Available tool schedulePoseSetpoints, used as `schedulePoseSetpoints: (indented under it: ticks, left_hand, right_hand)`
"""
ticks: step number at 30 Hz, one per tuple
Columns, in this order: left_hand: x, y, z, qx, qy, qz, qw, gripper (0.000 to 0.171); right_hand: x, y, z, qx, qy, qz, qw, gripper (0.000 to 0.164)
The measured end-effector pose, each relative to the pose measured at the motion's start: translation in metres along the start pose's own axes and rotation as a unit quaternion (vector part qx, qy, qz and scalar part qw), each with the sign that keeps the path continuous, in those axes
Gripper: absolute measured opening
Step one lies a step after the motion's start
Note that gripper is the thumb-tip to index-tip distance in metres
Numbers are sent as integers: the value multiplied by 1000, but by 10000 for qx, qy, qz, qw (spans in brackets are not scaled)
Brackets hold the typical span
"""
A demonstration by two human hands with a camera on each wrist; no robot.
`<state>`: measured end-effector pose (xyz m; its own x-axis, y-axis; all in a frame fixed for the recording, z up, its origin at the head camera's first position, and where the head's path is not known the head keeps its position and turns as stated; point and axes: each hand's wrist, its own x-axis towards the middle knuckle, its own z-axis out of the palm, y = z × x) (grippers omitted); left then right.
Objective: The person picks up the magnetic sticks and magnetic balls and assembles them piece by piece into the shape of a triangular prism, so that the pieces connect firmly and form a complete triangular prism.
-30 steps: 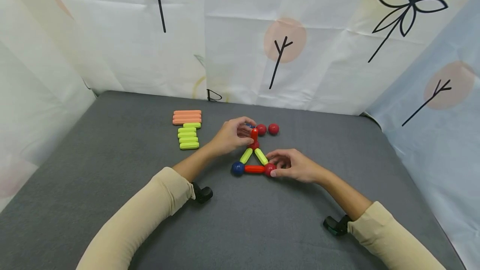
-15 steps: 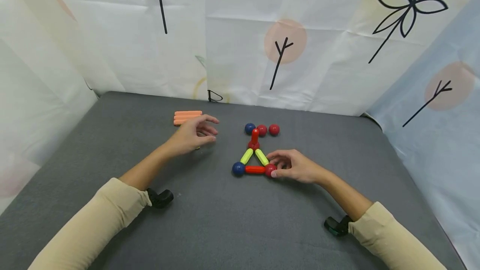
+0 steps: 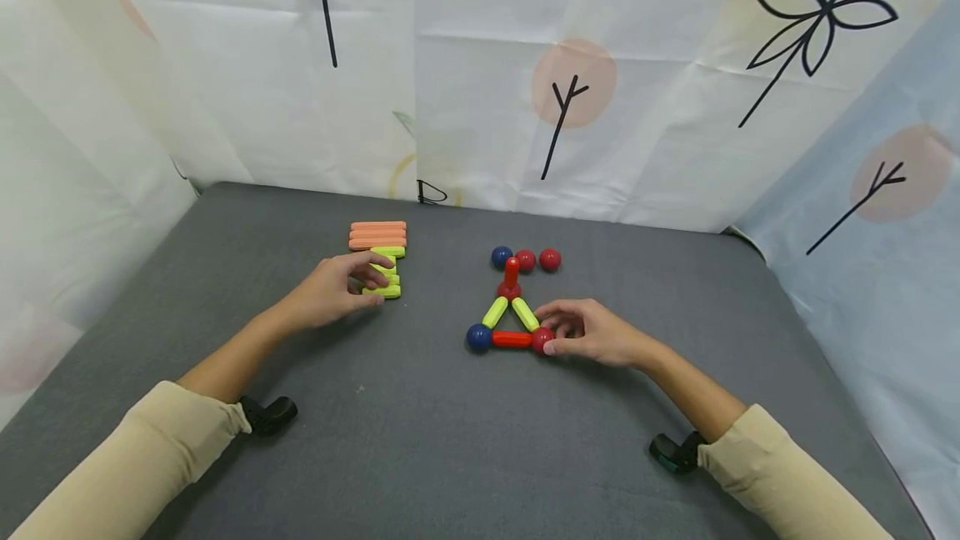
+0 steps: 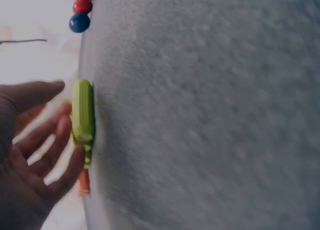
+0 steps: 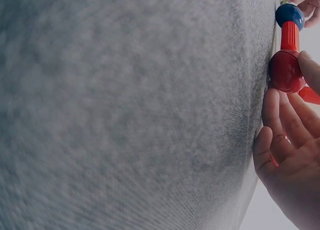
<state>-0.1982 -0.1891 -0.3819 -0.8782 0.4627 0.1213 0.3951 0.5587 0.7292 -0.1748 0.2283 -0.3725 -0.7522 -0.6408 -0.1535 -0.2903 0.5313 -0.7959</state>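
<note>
My left hand [image 3: 330,294] hovers at the stack of yellow-green rods [image 3: 384,292], partly covering them. In the left wrist view its thumb and fingers are spread beside the nearest rod [image 4: 83,110]. My right hand [image 3: 596,333] pinches a red ball [image 3: 542,340] at the right corner of a triangle. A red rod [image 3: 512,339] joins this ball to a blue ball [image 3: 479,337]. Two yellow-green rods, a left one [image 3: 495,312] and a right one [image 3: 526,315], run to a red ball [image 3: 509,291] at the far corner. From that ball a red rod [image 3: 512,272] stands up.
Behind the triangle lie a loose blue ball [image 3: 502,257] and two red balls [image 3: 550,259] in a row. Orange rods [image 3: 377,235] lie side by side beyond the yellow-green ones. A patterned cloth [image 3: 480,107] borders the grey table [image 3: 465,457] at the back.
My left hand has left the upright red rod and moved left, down to the yellow-green rods. The right hand stays at the red corner ball.
</note>
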Motion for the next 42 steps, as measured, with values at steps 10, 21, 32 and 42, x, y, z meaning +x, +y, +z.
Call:
schedulePoseSetpoints:
  ticks: [10, 21, 32, 42]
  left_hand:
    - [0, 1, 5, 679, -6, 57, 9977, 45]
    - [3, 11, 18, 505, -145, -8, 9986, 43]
    - [19, 59, 61, -1066, -262, 787, 9908, 48]
    - [28, 75, 84, -1435, -675, 1117, 9810, 41]
  right_hand:
    - [0, 1, 1, 112, 37, 2, 9999, 48]
    - [0, 0, 1, 74, 35, 13, 10000, 48]
    - [0, 1, 1, 84, 57, 29, 9999, 48]
    - [0, 0, 1, 117, 63, 37, 9999, 47]
